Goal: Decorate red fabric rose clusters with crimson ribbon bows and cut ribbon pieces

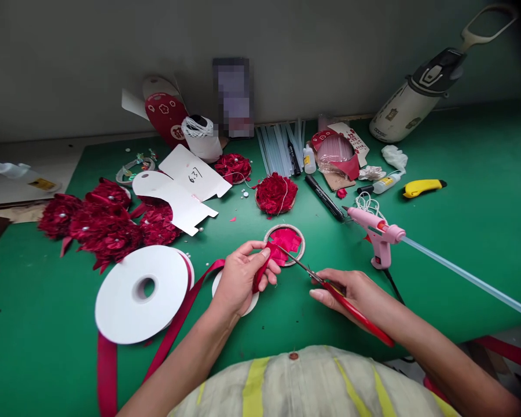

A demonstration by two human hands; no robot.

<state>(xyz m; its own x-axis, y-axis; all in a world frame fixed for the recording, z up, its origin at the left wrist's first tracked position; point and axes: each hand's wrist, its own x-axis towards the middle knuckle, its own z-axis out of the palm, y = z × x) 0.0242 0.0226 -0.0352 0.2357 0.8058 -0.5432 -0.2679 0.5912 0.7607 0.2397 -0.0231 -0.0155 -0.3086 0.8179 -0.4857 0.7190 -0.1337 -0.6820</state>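
My left hand [247,272] pinches a dark red ribbon [173,333], whose folded end shows between thumb and fingers. From there the ribbon runs down and left under my forearm. My right hand [351,292] grips red-handled scissors [358,315], their blades pointing left to the ribbon end at my left fingertips. Whether the blades are parted there is too fine to tell. Just beyond my left fingers, a ring [304,243] lies around several cut red ribbon pieces [289,237]. A white disc [248,306] is partly hidden beneath my left hand.
A white ribbon spool [117,295] stands at left, near dark red fabric flowers [108,223] and white cards [184,182]. To the right are a pink glue gun [380,231], a black marker [325,198] and a yellow cutter [423,188]. Behind stand a phone [233,98] and a bottle [406,110].
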